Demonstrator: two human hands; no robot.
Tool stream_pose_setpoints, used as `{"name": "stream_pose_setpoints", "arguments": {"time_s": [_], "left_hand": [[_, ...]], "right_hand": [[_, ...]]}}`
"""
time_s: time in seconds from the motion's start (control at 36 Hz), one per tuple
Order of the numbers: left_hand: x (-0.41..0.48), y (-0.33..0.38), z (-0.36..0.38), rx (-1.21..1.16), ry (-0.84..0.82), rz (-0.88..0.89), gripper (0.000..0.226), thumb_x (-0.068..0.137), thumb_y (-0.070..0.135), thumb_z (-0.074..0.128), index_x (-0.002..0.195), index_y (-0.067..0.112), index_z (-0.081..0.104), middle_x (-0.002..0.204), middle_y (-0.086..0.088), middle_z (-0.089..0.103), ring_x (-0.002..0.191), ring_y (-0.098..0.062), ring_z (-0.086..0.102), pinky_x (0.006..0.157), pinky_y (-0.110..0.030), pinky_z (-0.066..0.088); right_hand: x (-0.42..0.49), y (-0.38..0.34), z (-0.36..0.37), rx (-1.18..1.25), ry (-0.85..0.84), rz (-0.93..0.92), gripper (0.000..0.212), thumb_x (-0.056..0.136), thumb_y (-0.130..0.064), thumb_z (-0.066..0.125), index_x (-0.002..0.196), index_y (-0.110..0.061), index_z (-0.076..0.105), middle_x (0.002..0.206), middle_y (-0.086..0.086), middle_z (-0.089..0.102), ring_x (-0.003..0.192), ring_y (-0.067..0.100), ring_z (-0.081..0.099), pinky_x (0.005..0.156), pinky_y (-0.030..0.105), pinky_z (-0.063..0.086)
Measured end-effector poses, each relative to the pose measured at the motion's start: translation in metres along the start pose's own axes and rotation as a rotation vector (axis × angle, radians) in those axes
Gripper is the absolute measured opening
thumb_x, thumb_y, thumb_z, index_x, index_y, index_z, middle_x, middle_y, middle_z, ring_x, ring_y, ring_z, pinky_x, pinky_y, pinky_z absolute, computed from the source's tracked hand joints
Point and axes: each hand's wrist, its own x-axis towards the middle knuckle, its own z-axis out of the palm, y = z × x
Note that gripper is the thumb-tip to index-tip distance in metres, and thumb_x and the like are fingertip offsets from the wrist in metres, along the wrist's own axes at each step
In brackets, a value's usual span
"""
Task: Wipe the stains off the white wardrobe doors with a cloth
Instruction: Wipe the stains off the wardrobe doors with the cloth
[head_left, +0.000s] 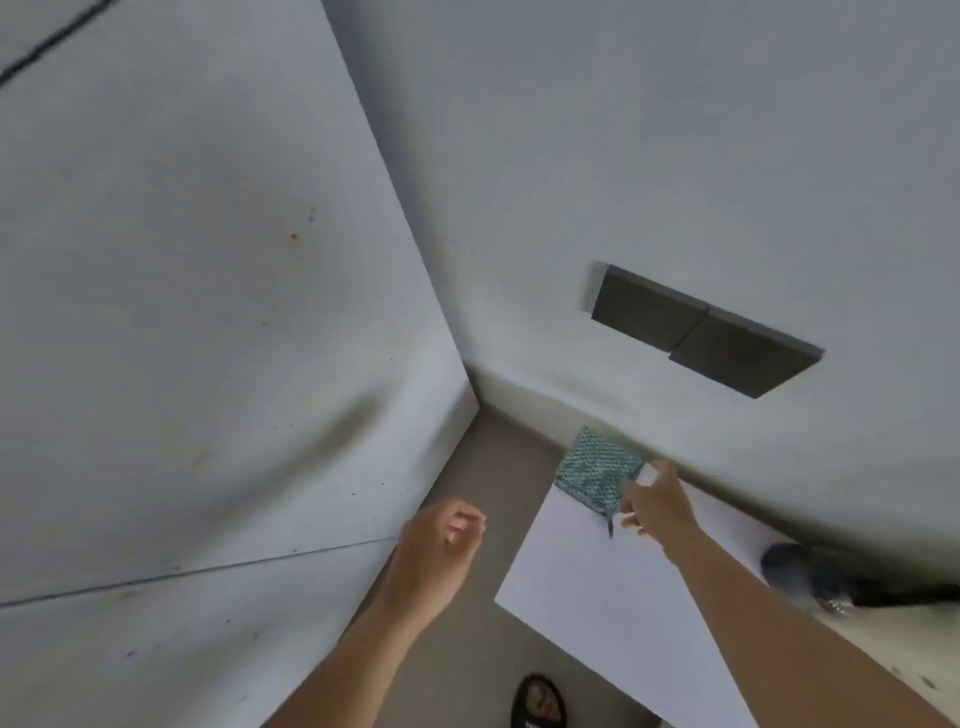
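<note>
While our left hand (441, 540) hangs loosely curled, empty, our right hand (657, 504) meets the teal cloth (597, 470) on the white tabletop (597, 597), grip unclear; best pinch it firmly before tackling the stained wardrobe door (208, 312).

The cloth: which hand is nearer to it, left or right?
Right. The right hand is at the right edge of the cloth, seemingly touching it. The left hand is loosely curled and clearly apart, to the cloth's lower left.
</note>
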Motion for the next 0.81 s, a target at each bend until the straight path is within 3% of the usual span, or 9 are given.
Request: {"name": "stream_pose_setpoints", "arguments": {"time_s": [0.14, 0.25, 0.36, 0.44, 0.5, 0.56, 0.64, 0.72, 0.81], "left_hand": [[0.042, -0.028, 0.019, -0.045, 0.033, -0.038, 0.018, 0.097, 0.017, 0.064, 0.089, 0.030, 0.072, 0.089, 0.012, 0.075, 0.084, -0.003, 0.070, 0.072, -0.014, 0.049], [0.049, -0.045, 0.023, -0.060, 0.025, -0.066, 0.017, 0.097, 0.017, 0.064, 0.090, 0.029, 0.073, 0.088, 0.011, 0.075, 0.083, -0.004, 0.070, 0.070, -0.013, 0.048], [0.040, -0.053, 0.008, -0.093, 0.033, -0.082, 0.013, 0.098, 0.018, 0.065, 0.093, 0.024, 0.074, 0.083, 0.008, 0.074, 0.080, -0.003, 0.069, 0.067, -0.009, 0.046], [0.032, -0.054, -0.007, -0.091, 0.044, -0.096, 0.013, 0.097, 0.019, 0.066, 0.093, 0.029, 0.073, 0.086, 0.011, 0.074, 0.082, -0.003, 0.068, 0.067, -0.011, 0.046], [0.024, -0.046, -0.024, -0.097, 0.050, -0.093, 0.013, 0.096, 0.019, 0.067, 0.095, 0.031, 0.072, 0.092, 0.014, 0.074, 0.087, -0.002, 0.068, 0.070, -0.010, 0.047], [0.016, -0.034, -0.036, -0.142, 0.026, -0.096, 0.013, 0.096, 0.017, 0.068, 0.100, 0.029, 0.071, 0.103, 0.013, 0.074, 0.091, 0.004, 0.066, 0.072, -0.007, 0.046], [-0.003, 0.005, -0.062, -0.201, -0.078, -0.081, 0.019, 0.098, 0.025, 0.067, 0.117, 0.030, 0.067, 0.125, 0.014, 0.067, 0.103, 0.013, 0.062, 0.076, -0.007, 0.045], [-0.019, 0.054, -0.086, -0.320, -0.175, 0.000, 0.053, 0.095, 0.053, 0.067, 0.141, 0.028, 0.057, 0.142, 0.014, 0.059, 0.126, 0.003, 0.055, 0.097, -0.018, 0.045], [-0.057, 0.125, -0.132, -0.462, -0.276, 0.105, 0.068, 0.085, 0.068, 0.064, 0.136, 0.023, 0.063, 0.134, 0.007, 0.069, 0.127, -0.007, 0.061, 0.113, -0.035, 0.046]], "right_hand": [[0.071, 0.012, 0.024, -0.269, 0.075, 0.011, 0.061, 0.089, -0.027, 0.049, 0.143, -0.031, 0.021, 0.095, 0.005, 0.069, 0.063, 0.025, 0.073, 0.069, 0.041, 0.059], [0.095, 0.021, 0.039, -0.395, 0.213, -0.005, 0.051, 0.087, -0.020, 0.058, 0.134, -0.033, 0.044, 0.109, 0.006, 0.067, 0.097, 0.031, 0.066, 0.078, 0.037, 0.050], [0.093, 0.020, 0.055, -0.435, 0.365, -0.024, 0.018, 0.083, -0.007, 0.051, 0.088, -0.021, 0.062, 0.108, 0.010, 0.056, 0.099, 0.035, 0.055, 0.077, 0.043, 0.054], [0.064, 0.005, 0.059, -0.324, 0.298, -0.034, 0.010, 0.087, -0.015, 0.057, 0.078, -0.018, 0.061, 0.100, 0.008, 0.053, 0.099, 0.033, 0.050, 0.070, 0.037, 0.046], [0.028, -0.014, 0.055, -0.119, 0.183, -0.093, 0.016, 0.083, -0.011, 0.058, 0.070, -0.014, 0.049, 0.074, 0.004, 0.052, 0.070, 0.025, 0.049, 0.056, 0.030, 0.038], [-0.016, -0.035, 0.047, 0.044, 0.053, -0.175, 0.028, 0.080, 0.000, 0.056, 0.068, -0.017, 0.037, 0.062, 0.003, 0.035, 0.058, 0.018, 0.033, 0.055, 0.032, 0.027], [-0.102, -0.080, 0.019, 0.142, -0.118, -0.287, 0.028, 0.069, -0.002, 0.061, 0.066, -0.020, 0.040, 0.065, 0.005, 0.036, 0.063, 0.019, 0.035, 0.063, 0.039, 0.029], [-0.182, -0.127, -0.017, 0.213, -0.271, -0.408, 0.033, 0.077, 0.006, 0.061, 0.065, -0.021, 0.044, 0.068, 0.005, 0.045, 0.068, 0.019, 0.044, 0.064, 0.037, 0.035], [-0.276, -0.175, -0.064, 0.273, -0.366, -0.516, 0.032, 0.087, 0.014, 0.057, 0.076, -0.015, 0.049, 0.072, 0.009, 0.049, 0.069, 0.017, 0.048, 0.062, 0.027, 0.042]]}}
